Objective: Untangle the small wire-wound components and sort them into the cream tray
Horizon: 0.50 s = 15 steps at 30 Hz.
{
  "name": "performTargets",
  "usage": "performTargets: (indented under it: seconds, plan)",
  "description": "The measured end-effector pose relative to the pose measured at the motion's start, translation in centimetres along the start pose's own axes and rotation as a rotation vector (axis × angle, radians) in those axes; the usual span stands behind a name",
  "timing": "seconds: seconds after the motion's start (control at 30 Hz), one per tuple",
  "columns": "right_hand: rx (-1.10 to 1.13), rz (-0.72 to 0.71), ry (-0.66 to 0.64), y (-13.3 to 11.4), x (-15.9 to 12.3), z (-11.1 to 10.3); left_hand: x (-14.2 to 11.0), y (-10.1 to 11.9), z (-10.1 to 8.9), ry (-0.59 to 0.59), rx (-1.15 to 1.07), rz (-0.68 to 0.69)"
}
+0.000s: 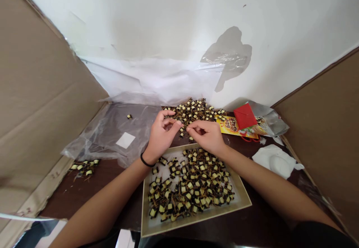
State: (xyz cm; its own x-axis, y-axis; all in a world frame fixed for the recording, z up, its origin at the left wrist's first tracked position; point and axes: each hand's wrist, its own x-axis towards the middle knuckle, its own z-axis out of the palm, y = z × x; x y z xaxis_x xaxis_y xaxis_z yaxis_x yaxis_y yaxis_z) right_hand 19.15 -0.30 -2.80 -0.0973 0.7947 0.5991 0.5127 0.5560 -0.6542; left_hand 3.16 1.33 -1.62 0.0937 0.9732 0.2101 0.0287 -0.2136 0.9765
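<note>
Your left hand (165,131): fingertips pinched near the pile (196,109); held part too small to tell
Your right hand (206,134): likewise
Box (244,201): below your hands, holding small components (196,184)

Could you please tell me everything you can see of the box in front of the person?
The box is a shallow, open, rectangular tray, pale beige and seemingly cardboard, with low walls and a whitish floor. It lies flat on the dark brown table, slightly turned, below both hands. Many small black-and-yellow parts with thin brownish wires fill most of it, leaving bare floor mainly toward its upper left. The forearms pass over its far corners; whether they touch the rim is unclear.
</note>
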Motion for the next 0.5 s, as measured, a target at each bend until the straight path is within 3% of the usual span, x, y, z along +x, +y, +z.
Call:
performTargets:
  seconds: [0.23,0.3,0.5]
  plan:
    - [-0.192,-0.366,0.17,-0.57,-0.43,-0.19,-0.04,-0.07,-0.02,-0.023,0.089,0.02]
    - [-0.164,-0.317,0.172,-0.54,-0.36,-0.16,-0.05,-0.11,-0.05,-0.048,0.114,0.021]
    - [0.04,0.077,0.162,-0.09,0.2,-0.19,-0.28,-0.11,-0.04,-0.118,0.191,0.038]
